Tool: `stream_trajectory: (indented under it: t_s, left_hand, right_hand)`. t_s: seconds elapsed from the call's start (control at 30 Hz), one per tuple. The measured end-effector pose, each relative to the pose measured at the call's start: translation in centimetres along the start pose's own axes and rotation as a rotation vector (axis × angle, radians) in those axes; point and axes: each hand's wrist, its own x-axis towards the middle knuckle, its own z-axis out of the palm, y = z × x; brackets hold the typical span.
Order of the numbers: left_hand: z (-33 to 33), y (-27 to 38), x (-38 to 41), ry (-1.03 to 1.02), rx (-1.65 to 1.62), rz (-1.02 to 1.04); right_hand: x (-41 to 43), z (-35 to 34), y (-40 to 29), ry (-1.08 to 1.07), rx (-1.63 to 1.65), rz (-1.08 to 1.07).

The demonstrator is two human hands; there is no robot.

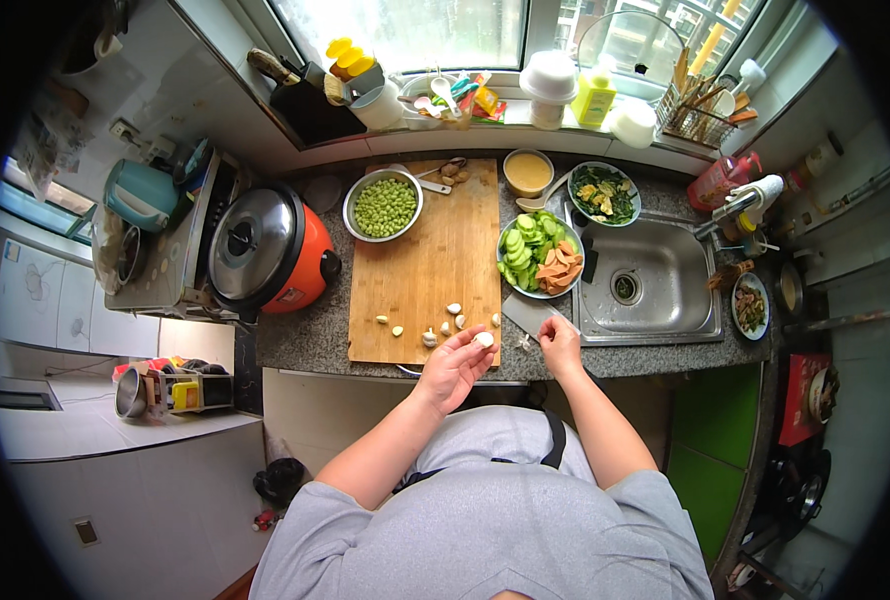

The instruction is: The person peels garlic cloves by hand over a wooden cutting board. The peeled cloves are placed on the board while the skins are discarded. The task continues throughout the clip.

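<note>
Between the fingertips of my left hand is a garlic clove, held over the lower right corner of the wooden cutting board. My right hand is raised to the right of the board with its fingers curled together; whether they pinch anything cannot be told. Below it a cleaver's blade lies on the counter, near bits of garlic skin. Several unpeeled cloves are scattered along the board's near part, and two peeled cloves lie further left.
A steel bowl of green beans sits on the board's upper left. Left stands an orange rice cooker. On the right are a plate of sliced cucumber and sausage, a bowl of beaten egg, cooked greens and a steel sink.
</note>
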Motion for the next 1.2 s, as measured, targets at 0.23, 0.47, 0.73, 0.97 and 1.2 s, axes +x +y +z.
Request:
stream_trajectory:
  t_s: [0.23,0.47,0.73,0.97,1.2]
  left_hand:
    - [0.5,-0.2,-0.3,0.043,-0.005,0.021]
    - [2.7,-0.3,-1.9,-0.039,-0.047,0.08]
    - [4.7,0.3,-4.2,-0.081,0.167,0.272]
    - [4.9,0.2,-4.7,-0.084,0.277,0.382]
    - [5.0,0.0,-5.0,-0.079,0.403,0.45]
  right_hand:
    - [-0.2,-1.3,-3.6,0.086,-0.006,-0.314]
    - [-4.3,-6.1,-16.7,-0.004,0.227,-0.427]
    - [-5.4,-7.9,-19.3,0.013,0.183,-0.532]
    - [-5.8,-8.1,-19.9,0.01,0.205,-0.511]
    - [-5.8,-8.1,-19.7,0.027,0.178,-0.558]
